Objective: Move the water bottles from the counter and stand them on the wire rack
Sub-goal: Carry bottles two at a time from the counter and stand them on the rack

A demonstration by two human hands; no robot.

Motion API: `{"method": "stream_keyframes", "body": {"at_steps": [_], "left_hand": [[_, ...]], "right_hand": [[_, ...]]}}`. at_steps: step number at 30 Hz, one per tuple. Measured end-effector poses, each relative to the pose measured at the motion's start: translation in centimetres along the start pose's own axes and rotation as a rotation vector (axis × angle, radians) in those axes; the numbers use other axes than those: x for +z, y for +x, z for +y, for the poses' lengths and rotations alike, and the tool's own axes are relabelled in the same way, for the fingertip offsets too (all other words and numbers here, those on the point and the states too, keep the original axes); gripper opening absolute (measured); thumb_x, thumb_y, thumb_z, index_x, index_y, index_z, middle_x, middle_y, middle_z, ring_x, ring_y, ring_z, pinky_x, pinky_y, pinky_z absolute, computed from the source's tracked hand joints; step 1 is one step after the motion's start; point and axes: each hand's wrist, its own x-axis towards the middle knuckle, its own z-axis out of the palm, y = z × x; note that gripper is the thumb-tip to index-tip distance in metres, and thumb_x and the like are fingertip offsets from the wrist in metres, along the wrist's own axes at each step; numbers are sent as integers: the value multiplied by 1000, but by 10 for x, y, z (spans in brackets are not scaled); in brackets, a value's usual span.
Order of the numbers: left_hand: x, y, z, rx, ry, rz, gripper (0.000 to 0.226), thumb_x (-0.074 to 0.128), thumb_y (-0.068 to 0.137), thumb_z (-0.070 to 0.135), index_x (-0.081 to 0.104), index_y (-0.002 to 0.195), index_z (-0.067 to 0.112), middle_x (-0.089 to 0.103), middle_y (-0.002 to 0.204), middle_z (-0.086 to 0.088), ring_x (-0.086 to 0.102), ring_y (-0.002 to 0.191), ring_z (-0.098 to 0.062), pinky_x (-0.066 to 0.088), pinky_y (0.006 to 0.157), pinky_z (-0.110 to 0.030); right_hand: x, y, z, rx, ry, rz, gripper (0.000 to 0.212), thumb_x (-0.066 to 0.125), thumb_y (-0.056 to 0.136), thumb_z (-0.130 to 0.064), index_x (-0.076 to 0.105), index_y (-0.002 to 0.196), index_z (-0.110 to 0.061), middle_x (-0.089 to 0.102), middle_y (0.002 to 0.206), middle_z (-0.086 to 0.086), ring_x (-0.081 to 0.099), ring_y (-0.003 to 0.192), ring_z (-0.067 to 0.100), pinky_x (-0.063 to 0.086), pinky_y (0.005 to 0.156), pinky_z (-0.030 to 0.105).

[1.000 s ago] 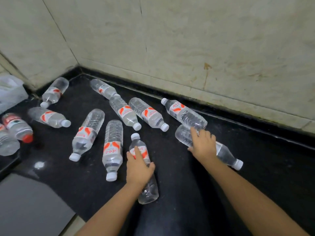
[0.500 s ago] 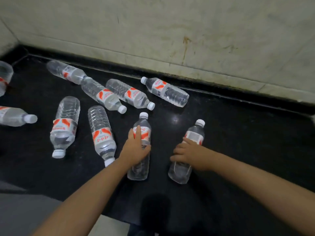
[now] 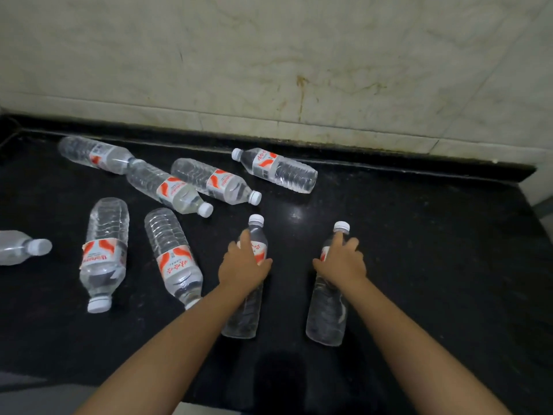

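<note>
Several clear water bottles with white caps and red-and-white labels lie on the black counter (image 3: 419,235). My left hand (image 3: 244,266) is closed around the label of one bottle (image 3: 244,316) whose cap points away from me. My right hand (image 3: 341,262) grips a second bottle (image 3: 327,317) just to its right, also cap away. Both bottles look tilted, bases toward me. Two bottles (image 3: 104,253) (image 3: 173,256) lie to the left with caps toward me. Three more (image 3: 167,187) (image 3: 215,181) (image 3: 278,169) lie behind. The wire rack is not in view.
A stained pale marble wall (image 3: 269,70) rises behind the counter, with a raised black lip (image 3: 389,160) along its foot. Another bottle (image 3: 95,154) lies at the back left and one (image 3: 21,247) is cut off at the left edge. The counter's front edge runs along the bottom.
The view has swung right and the bottles on the far left have left the frame. My right hand turned its bottle from lying sideways to cap away from me. Both hands keep their grip.
</note>
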Motion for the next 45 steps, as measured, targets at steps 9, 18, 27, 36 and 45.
{"method": "stream_keyframes", "body": {"at_steps": [9, 18, 27, 36, 45], "left_hand": [[3, 6, -8, -11, -4, 11, 82, 57, 81, 37, 6, 143, 21, 33, 134, -18, 36, 121, -35, 38, 97, -43], [5, 1, 6, -46, 187, -17, 93, 62, 77, 45, -1, 142, 24, 36, 131, -20, 43, 116, -35, 41, 93, -41], [-6, -25, 22, 154, 141, 29, 88, 58, 83, 35, -4, 144, 20, 34, 131, -21, 44, 115, -37, 40, 96, -43], [-19, -74, 161, 550, 66, 266, 84, 56, 86, 29, -2, 143, 7, 32, 133, -28, 39, 117, -39, 35, 98, -42], [43, -175, 361, 799, -33, 449, 84, 55, 86, 33, 0, 143, 7, 40, 125, -27, 45, 108, -39, 40, 88, -43]], "right_hand": [[5, -4, 16, -130, -25, -73, 80, 64, 72, -29, 16, 137, -30, 21, 138, 9, 41, 113, 34, 45, 85, 39], [16, -10, 4, -45, -95, 78, 76, 62, 79, -38, 14, 138, -32, 31, 127, 11, 45, 107, 31, 45, 81, 36], [-10, -30, 28, -118, 38, 89, 69, 54, 84, -25, 15, 140, -31, 28, 135, 14, 46, 109, 39, 45, 81, 37], [-125, -67, 103, -269, 220, 508, 73, 58, 84, -30, 14, 143, -19, 21, 142, 14, 38, 119, 35, 43, 87, 39], [-278, -114, 264, -410, 342, 862, 76, 65, 80, -20, 20, 141, -10, 28, 136, 24, 36, 123, 37, 36, 97, 39]]}}
